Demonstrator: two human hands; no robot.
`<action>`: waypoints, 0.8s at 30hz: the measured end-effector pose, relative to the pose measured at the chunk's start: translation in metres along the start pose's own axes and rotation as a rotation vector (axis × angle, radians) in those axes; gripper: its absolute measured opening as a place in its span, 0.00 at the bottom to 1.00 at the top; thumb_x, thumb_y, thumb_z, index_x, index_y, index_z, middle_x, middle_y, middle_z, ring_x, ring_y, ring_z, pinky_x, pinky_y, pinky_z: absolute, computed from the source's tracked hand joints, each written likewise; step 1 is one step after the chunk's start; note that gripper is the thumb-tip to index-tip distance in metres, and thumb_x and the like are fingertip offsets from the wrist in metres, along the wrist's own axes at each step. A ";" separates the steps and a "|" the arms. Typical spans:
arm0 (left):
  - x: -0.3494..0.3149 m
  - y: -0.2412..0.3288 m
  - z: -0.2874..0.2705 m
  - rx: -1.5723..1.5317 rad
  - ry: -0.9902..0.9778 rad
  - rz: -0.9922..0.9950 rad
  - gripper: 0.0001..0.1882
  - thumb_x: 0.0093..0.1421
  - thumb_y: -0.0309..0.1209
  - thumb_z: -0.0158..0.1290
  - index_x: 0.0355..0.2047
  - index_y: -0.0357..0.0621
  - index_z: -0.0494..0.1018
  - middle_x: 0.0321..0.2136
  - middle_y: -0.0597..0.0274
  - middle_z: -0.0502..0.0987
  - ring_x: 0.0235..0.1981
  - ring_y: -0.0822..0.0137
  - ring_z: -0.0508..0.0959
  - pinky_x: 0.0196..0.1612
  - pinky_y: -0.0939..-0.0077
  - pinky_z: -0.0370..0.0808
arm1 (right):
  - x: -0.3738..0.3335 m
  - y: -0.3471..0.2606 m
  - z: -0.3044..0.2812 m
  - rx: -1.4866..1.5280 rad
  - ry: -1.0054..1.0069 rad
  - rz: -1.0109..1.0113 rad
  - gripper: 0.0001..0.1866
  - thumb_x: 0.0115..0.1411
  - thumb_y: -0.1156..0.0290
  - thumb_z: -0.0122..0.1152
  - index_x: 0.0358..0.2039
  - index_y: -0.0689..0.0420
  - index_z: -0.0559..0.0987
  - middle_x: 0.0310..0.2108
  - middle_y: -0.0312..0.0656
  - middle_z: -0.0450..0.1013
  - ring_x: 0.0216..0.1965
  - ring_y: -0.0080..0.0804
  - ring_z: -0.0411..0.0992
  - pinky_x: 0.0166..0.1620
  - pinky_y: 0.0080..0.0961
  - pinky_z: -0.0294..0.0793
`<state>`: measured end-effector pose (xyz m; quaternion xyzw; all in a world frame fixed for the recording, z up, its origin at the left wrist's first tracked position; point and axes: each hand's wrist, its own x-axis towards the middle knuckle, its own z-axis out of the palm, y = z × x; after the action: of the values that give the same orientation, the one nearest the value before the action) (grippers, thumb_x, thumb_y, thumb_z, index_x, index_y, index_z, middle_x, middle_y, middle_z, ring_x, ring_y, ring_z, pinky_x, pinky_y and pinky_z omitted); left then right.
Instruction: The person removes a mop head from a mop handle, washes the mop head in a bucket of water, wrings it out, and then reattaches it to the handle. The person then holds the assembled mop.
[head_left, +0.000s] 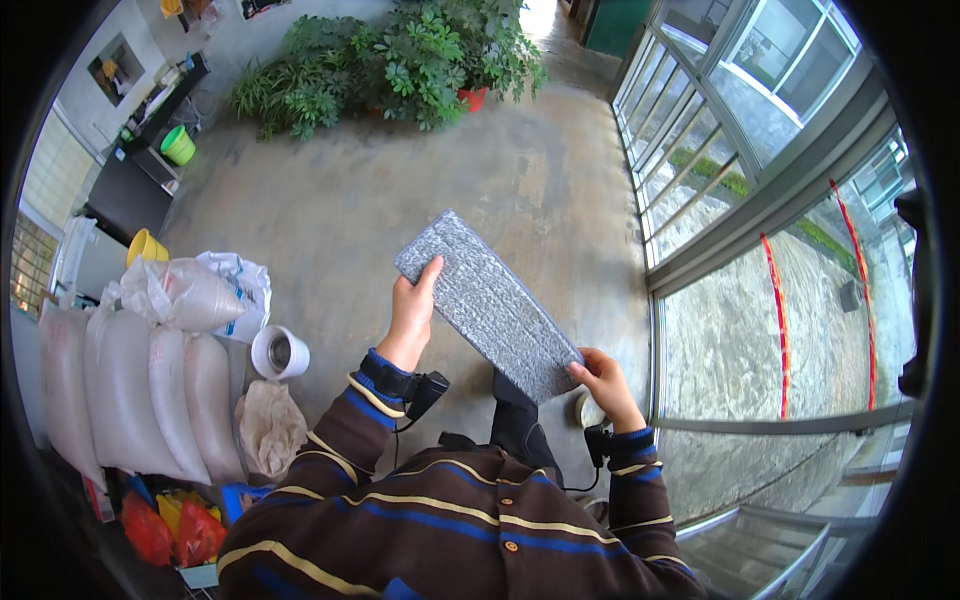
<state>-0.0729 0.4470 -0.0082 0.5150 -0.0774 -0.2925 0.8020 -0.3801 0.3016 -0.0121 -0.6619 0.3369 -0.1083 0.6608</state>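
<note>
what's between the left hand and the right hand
In the head view, a grey textured pad spans the stretch, slanting down from the left hand, near its upper end, to the right hand, at its lower end.

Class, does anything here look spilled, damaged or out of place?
Nothing clearly looks spilled or damaged. The gray mop pad between the left hand and right hand looks whole. Only the crumpled beige bundle beside the filled sacks looks untidy.
</note>
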 end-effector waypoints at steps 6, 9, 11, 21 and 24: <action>0.164 -0.006 0.088 0.014 0.110 0.106 0.18 0.62 0.34 0.57 0.50 0.39 0.72 0.45 0.64 0.78 0.46 0.70 0.76 0.48 0.72 0.73 | 0.198 -0.057 -0.115 0.042 -0.089 -0.110 0.12 0.60 0.76 0.62 0.44 0.64 0.74 0.38 0.37 0.75 0.41 0.24 0.73 0.48 0.22 0.74; 0.233 0.009 0.125 0.018 0.117 0.101 0.17 0.62 0.35 0.58 0.47 0.38 0.74 0.45 0.65 0.77 0.45 0.73 0.75 0.49 0.74 0.70 | 0.301 -0.112 -0.157 0.070 -0.020 -0.126 0.12 0.62 0.76 0.58 0.46 0.62 0.72 0.40 0.36 0.72 0.40 0.23 0.73 0.41 0.22 0.77; 0.275 0.019 0.133 0.027 0.118 0.025 0.16 0.61 0.36 0.59 0.46 0.41 0.75 0.43 0.67 0.78 0.42 0.75 0.75 0.45 0.76 0.71 | 0.366 -0.144 -0.177 0.101 0.019 -0.149 0.13 0.63 0.75 0.57 0.47 0.61 0.70 0.39 0.35 0.71 0.39 0.22 0.72 0.38 0.21 0.76; 0.586 -0.032 0.207 0.534 -0.053 -0.157 0.13 0.60 0.32 0.57 0.42 0.39 0.75 0.35 0.67 0.78 0.35 0.76 0.73 0.39 0.78 0.69 | 0.697 -0.241 -0.279 -0.321 0.080 -0.370 0.17 0.60 0.79 0.58 0.50 0.65 0.70 0.40 0.43 0.73 0.37 0.28 0.76 0.40 0.23 0.76; 0.683 -0.044 0.262 0.554 -0.194 -0.117 0.14 0.57 0.30 0.58 0.42 0.37 0.74 0.32 0.63 0.78 0.32 0.72 0.75 0.37 0.76 0.72 | 0.759 -0.275 -0.307 -0.382 0.127 -0.342 0.17 0.60 0.79 0.59 0.50 0.64 0.71 0.41 0.40 0.73 0.38 0.25 0.75 0.40 0.20 0.75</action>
<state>0.3564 -0.1450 -0.0476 0.6873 -0.2006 -0.3540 0.6017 0.0911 -0.4191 0.0509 -0.8137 0.2755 -0.1942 0.4736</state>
